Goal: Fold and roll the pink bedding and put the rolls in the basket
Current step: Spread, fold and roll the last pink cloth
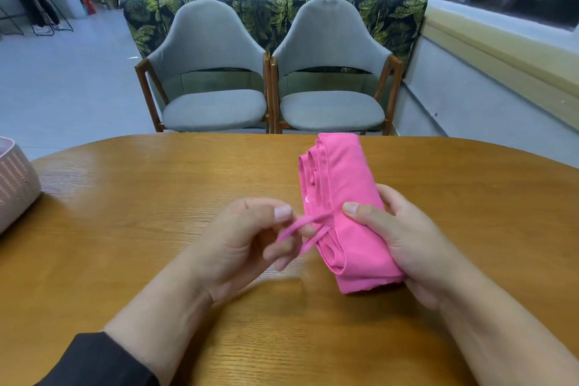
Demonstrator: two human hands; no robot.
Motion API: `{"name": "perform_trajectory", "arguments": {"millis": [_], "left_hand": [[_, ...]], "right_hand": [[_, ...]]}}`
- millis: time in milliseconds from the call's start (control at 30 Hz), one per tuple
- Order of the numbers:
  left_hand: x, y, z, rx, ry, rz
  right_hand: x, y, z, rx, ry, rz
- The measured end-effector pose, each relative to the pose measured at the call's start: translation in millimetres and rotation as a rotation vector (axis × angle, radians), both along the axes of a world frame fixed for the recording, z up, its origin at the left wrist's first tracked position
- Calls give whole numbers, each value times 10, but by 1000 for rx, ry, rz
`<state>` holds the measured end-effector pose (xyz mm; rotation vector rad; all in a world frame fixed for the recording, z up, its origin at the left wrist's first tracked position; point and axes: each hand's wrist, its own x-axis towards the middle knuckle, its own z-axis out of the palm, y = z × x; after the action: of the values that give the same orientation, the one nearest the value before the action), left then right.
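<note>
Pink roll (340,213) lies on the desk (156,182), right of centre, long axis running away from the person and tilted slightly left at the far end. Right hand (394,238) wraps the roll's near half from its right side, thumb pressed on top by the tie, fingers curled round the far side. Left hand (247,238) sits just left of the roll, pinching the thin pink tie (300,224) between thumb and fingers; the tie runs taut from that hand to the roll's middle and seems to loop round it. Left hand is blurred, so the exact finger lay is unclear.

Basket (15,178) is at the desk's far left edge, well apart from the roll, only partly in frame; contents not visible. Left hand is between roll and basket, so nearer the basket; right hand has the roll.

Judgement: step in hand is securing the roll with the tie. The next move likely turns on carrying the roll leftward across the desk to the basket. The tie could slip loose if let go early.

Two grey chairs (272,72) stand beyond the desk.
</note>
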<state>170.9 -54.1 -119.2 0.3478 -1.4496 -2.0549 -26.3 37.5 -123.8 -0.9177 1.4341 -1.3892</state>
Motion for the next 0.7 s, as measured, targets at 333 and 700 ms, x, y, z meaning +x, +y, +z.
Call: {"name": "perform_trajectory", "arguments": {"millis": [333, 700], "left_hand": [[-68, 74, 46, -332, -12, 428], [26, -181, 577, -1472, -917, 17]], "right_hand": [[37, 9, 15, 28, 31, 31], [154, 66, 270, 106, 381, 337]]}}
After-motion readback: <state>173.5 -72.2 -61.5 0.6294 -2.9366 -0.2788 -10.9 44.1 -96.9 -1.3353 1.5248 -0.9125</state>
